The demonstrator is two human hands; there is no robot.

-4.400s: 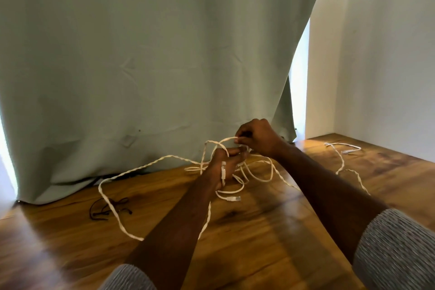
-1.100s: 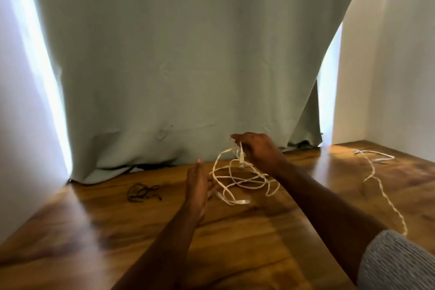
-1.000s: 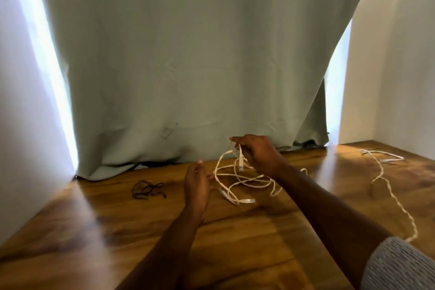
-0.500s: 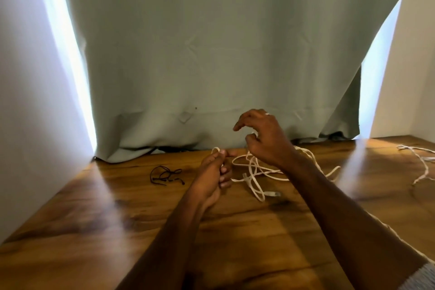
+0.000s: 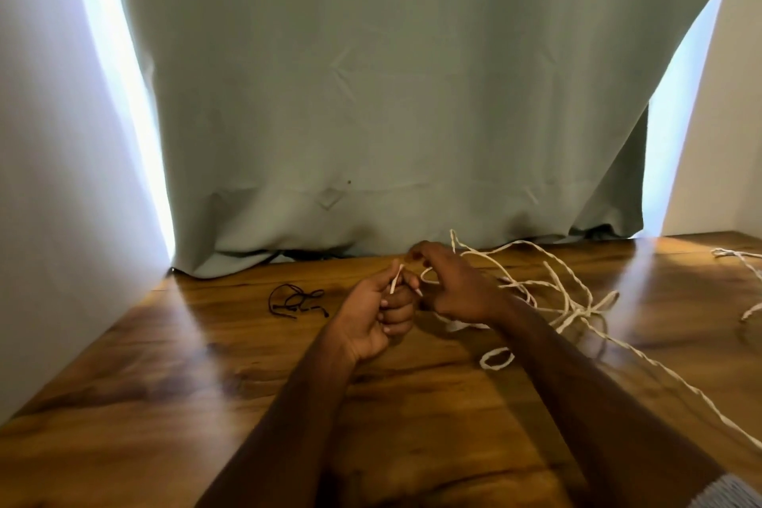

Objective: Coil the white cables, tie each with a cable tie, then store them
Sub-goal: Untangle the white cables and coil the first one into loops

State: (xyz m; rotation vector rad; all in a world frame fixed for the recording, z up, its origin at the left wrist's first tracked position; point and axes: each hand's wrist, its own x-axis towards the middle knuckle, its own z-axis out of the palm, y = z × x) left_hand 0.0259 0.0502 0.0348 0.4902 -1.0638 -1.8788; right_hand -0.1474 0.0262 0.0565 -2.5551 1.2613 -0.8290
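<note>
A: Where is the cable [image 5: 548, 293] right now?

B: Loose on the surface [image 5: 185, 384], toward the back edge and right of the middle, in an untidy tangle. One long strand trails off toward the near right corner. One end of it is up in the left hand [image 5: 379, 316].

A: How is it held?

B: The left hand's fingers are curled, with the cable end pinched between thumb and fingertips so a short white tip sticks up. I'd guess that anchors the start of the coil while the rest gets gathered.

A: And the right hand [image 5: 457, 291]?

B: Just beside the left, almost touching it, fingers bent over the loops nearest the tangle. A loop passes by its fingers, but I can't tell whether it actually grips a strand or only hovers over it. It looks placed to feed the next loop across.

A: So the coil isn't formed?

B: Not by my reading; the loops lie scattered and nothing is tied.

A: Anything else there?

B: A small black bundle, probably the ties [image 5: 297, 300], lies left of the hands near the back edge, within easy reach. A second cable [image 5: 742, 260] rests by the right edge, well apart. A curtain [image 5: 371, 95] hangs behind the back edge.
</note>
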